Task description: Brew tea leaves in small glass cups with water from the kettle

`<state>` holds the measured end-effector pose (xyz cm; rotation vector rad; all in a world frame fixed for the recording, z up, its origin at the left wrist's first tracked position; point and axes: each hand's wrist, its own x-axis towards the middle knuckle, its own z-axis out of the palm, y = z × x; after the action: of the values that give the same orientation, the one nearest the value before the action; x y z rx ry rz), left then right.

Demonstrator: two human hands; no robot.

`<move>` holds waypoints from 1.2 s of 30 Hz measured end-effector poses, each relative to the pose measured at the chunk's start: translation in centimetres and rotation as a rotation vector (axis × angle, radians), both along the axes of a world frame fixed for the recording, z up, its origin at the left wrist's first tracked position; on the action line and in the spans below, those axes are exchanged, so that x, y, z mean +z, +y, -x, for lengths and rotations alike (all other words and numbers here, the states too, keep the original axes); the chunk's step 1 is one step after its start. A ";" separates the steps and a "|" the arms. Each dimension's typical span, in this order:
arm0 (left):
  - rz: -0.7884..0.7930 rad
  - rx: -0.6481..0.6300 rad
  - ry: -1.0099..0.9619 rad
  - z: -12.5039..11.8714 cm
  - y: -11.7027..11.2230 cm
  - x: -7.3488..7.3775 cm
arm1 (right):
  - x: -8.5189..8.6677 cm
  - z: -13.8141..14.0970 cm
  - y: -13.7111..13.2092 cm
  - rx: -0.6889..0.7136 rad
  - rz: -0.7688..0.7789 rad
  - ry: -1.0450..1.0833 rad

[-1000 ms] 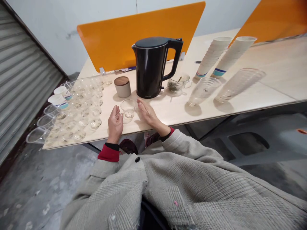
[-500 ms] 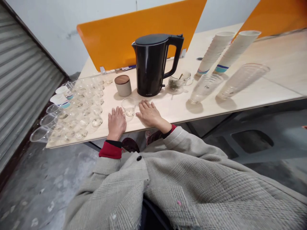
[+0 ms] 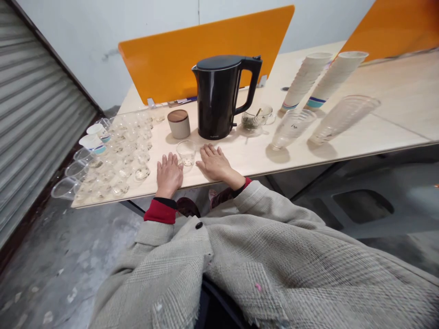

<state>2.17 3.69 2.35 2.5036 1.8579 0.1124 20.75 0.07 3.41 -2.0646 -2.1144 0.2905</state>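
Note:
My left hand [image 3: 169,175] lies flat on the table near its front edge, fingers stretched out, holding nothing. To the right, my right hand [image 3: 215,163] also rests palm down with its fingers extended. Between the two hands stands a clear plastic cup [image 3: 187,154] with small dark bits at its bottom. Behind it are a grey canister [image 3: 180,128] with a wooden lid and a black electric kettle [image 3: 216,100], its handle to the right. Beside the kettle sits a ribbed glass cup [image 3: 253,120] holding dried leaves and what looks like a small spoon.
Many clear plastic cups [image 3: 125,169] crowd the table's left end, with two paper cups [image 3: 93,144] among them. On the right lean stacks of paper cups [image 3: 307,80] and nested clear cups [image 3: 346,119]. An orange divider [image 3: 164,68] stands behind the kettle.
The view has shifted slightly, so the table's things sit a little lower and further right at the left side. Both hands stay flat on the table; nothing was picked up.

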 end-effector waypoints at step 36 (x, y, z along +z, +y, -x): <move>-0.029 -0.021 -0.048 0.3 0.2 -0.5 | -0.3 0.1 -0.1 0.000 -0.025 -0.013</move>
<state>1.90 3.85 1.81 2.5147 1.8254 0.1980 20.68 0.01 3.15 -2.0580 -2.1138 0.2499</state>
